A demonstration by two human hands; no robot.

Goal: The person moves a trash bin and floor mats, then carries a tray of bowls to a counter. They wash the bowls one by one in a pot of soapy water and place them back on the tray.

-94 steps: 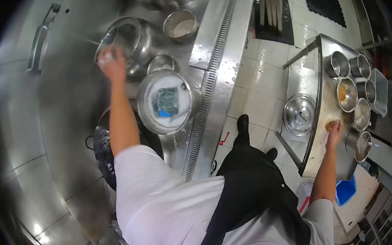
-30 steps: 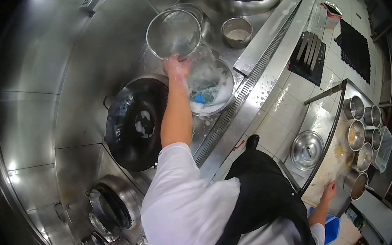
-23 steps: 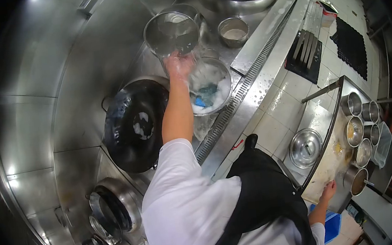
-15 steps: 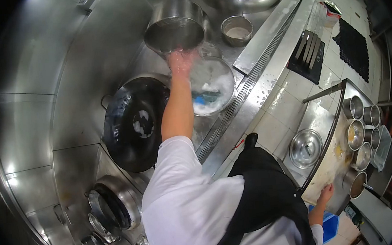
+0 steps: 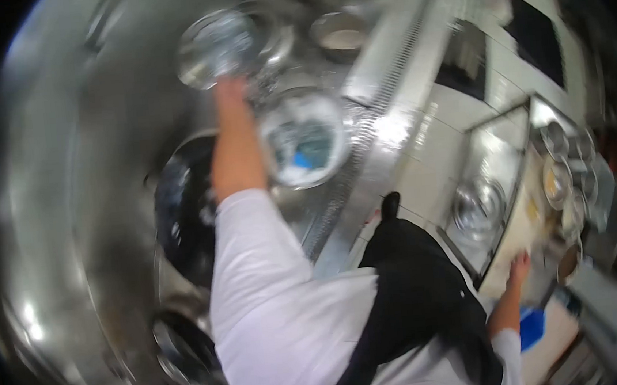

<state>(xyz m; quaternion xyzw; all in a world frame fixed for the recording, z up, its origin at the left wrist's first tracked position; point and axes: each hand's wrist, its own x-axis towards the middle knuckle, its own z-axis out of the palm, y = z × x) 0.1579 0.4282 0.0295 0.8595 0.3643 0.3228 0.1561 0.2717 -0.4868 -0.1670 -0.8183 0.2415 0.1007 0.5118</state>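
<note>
Blurred by motion, my left hand (image 5: pixel 231 91) is at the lower rim of a round metal pot (image 5: pixel 202 49), its fingers apparently closed on the rim. The pot is tilted, with its shiny inside showing. Just right of my forearm sits a round basin (image 5: pixel 342 142) of foamy water with a green and blue thing in it. A black wok (image 5: pixel 183 222) lies left of the forearm, partly hidden by it. My right hand (image 5: pixel 520 267) is over the edge of the pale worktop (image 5: pixel 508 252); its fingers are smeared.
A small metal bowl (image 5: pixel 339 36) stands near the slotted drain channel (image 5: pixel 402 48). Several metal containers (image 5: pixel 557 182) are at the right, and a round lid (image 5: pixel 479 208) is on the lower shelf. A blue bin (image 5: pixel 532 328) sits below my right hand. More pans (image 5: pixel 182 343) are lower left.
My left hand and the pot have moved left and away from the foamy basin, and the pot has changed its tilt. The whole view has shifted and blurred.
</note>
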